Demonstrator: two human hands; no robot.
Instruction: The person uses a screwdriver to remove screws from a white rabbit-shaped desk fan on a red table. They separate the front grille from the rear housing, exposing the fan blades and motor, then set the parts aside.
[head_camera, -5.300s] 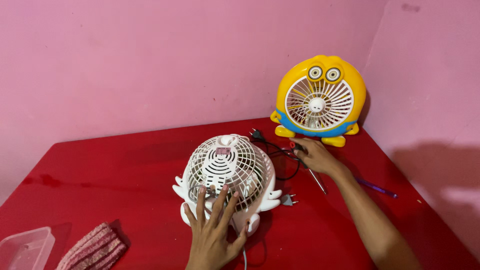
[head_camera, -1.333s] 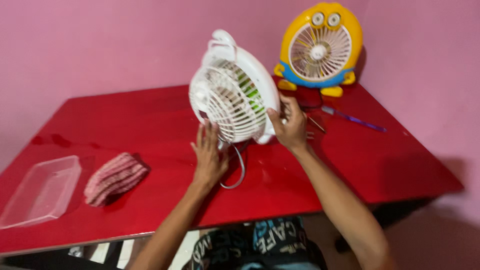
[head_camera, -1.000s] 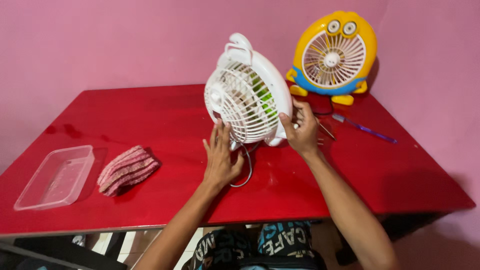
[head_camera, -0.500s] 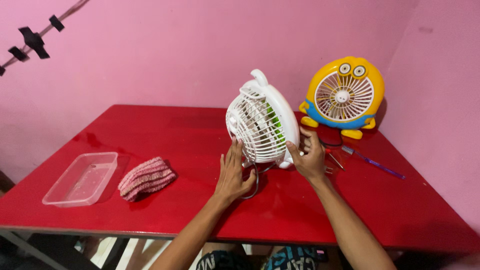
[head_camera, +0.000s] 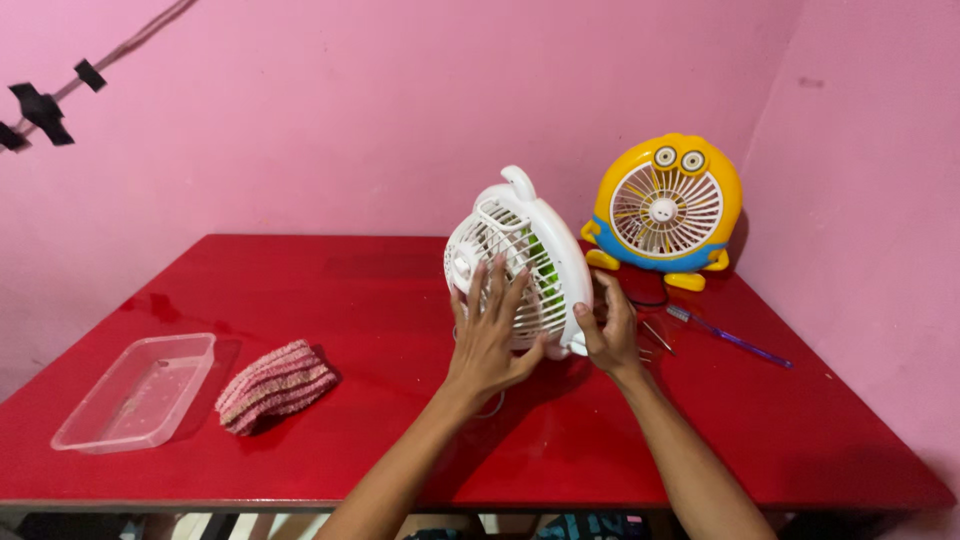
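Note:
A small white table fan (head_camera: 530, 240) with green blades stands upright near the middle of the red table (head_camera: 380, 290), its grille turned to the left. My left hand (head_camera: 488, 335) is spread flat against the grille, fingers apart. My right hand (head_camera: 608, 328) grips the fan's rim and lower right side from behind. A thin cord hangs from the fan below my left hand.
A yellow and blue cartoon-shaped fan (head_camera: 665, 210) stands in the back right corner. A purple-handled screwdriver (head_camera: 728, 336) and thin metal tools lie to its front. A striped pink cloth (head_camera: 275, 384) and a clear plastic tray (head_camera: 135, 392) sit at the left.
The fan went from lying on its back to standing upright. In the last half second my left hand rose from the fan's base onto the grille; my right hand stays on the rim.

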